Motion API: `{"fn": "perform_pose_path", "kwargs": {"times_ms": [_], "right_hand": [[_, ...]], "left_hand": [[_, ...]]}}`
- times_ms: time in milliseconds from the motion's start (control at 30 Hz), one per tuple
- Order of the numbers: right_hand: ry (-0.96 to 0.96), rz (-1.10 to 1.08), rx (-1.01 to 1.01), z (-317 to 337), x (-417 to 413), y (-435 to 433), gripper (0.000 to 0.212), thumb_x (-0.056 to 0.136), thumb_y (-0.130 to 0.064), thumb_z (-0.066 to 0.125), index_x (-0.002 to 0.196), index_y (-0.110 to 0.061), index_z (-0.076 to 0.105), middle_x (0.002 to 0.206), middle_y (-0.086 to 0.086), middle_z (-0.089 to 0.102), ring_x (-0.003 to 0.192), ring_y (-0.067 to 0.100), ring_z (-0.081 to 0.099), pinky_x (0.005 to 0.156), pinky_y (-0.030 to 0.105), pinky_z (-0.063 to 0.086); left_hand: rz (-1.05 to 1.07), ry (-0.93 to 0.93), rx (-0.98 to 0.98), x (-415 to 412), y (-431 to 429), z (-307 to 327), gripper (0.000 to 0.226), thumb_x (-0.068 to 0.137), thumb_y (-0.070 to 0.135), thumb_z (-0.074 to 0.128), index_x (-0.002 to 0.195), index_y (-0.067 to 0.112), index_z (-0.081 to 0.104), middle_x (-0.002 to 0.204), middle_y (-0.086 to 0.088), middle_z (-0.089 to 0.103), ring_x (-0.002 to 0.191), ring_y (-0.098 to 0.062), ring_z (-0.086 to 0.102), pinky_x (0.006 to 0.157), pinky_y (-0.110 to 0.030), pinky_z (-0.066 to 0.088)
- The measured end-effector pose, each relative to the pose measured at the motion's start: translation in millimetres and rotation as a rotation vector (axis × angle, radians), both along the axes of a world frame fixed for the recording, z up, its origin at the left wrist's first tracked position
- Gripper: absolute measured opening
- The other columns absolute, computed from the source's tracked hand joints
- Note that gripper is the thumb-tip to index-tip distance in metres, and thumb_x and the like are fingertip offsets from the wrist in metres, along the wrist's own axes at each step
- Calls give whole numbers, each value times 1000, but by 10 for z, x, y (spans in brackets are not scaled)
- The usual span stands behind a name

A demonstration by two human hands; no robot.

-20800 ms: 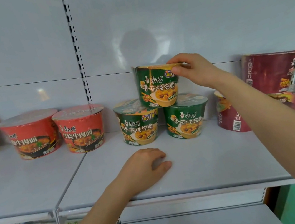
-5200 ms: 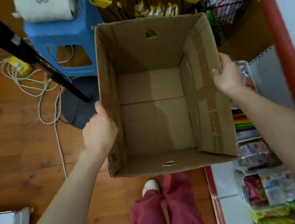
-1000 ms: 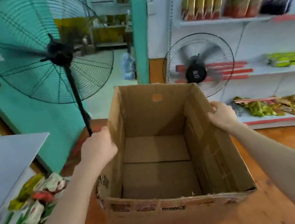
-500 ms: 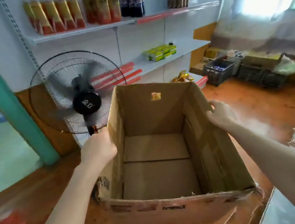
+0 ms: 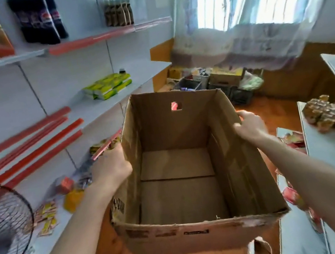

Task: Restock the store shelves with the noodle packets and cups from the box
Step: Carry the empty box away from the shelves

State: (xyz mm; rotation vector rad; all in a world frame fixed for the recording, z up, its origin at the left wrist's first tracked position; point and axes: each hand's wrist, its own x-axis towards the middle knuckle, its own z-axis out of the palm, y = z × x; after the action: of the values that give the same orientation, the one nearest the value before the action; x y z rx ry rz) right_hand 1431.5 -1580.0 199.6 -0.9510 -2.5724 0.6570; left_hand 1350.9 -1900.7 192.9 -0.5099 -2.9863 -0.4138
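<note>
Left hand (image 5: 111,165) and right hand (image 5: 250,124) hold the empty box (image 5: 180,193), fingers curled round its side walls. Restocking looks done; the box probably needs stowing next.

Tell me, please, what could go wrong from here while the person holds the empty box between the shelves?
1. The cardboard box is wide: its near right corner hangs close to the red packets on the lower right shelf and might sweep them off.
2. The fan grille stands by the left forearm and could be bumped.
3. The box hides much of the floor ahead, so a trip is possible.
</note>
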Motion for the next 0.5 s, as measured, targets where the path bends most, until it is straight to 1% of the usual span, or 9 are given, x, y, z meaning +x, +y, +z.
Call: {"fn": "perform_pose_path", "kwargs": {"times_ms": [100,200,333,400,500], "right_hand": [[-13,-54,1,-34,-474,501,46,85,-12,51,131,-12,49,127,15,59,116,35,54,97,40,44],[-10,-112,0,-114,-952,993,44,86,-12,51,130,-11,50,127,14,59,117,35,53,96,38,43],[-15,-219,-20,-159,-1511,1655,44,87,-12,51,131,-9,48,128,15,58,118,36,53,97,36,42],[-5,-276,-28,-147,-1751,2018,44,88,-12,50,132,-8,47,129,15,57,118,35,53,97,36,43],[5,-357,-18,-140,-2039,2562,43,89,-12,50,132,-8,47,129,15,57,117,34,53,96,36,43]], "left_hand": [[-68,11,1,-657,544,-3,30,88,12,52,118,4,49,102,-16,62,96,-32,60,73,-35,45],[-136,-12,-29,-1389,1124,-37,30,86,13,53,115,6,50,102,-18,63,97,-35,59,77,-40,47],[-232,-17,-47,-2293,1961,-31,42,87,15,52,128,7,43,112,-19,62,104,-37,58,80,-38,46],[-295,-22,-34,-2733,2437,3,43,86,15,52,128,9,43,113,-20,61,105,-37,58,81,-38,46],[-374,-22,-44,-3275,3157,15,45,85,14,51,129,9,42,110,-20,62,103,-37,58,80,-39,47]]}}
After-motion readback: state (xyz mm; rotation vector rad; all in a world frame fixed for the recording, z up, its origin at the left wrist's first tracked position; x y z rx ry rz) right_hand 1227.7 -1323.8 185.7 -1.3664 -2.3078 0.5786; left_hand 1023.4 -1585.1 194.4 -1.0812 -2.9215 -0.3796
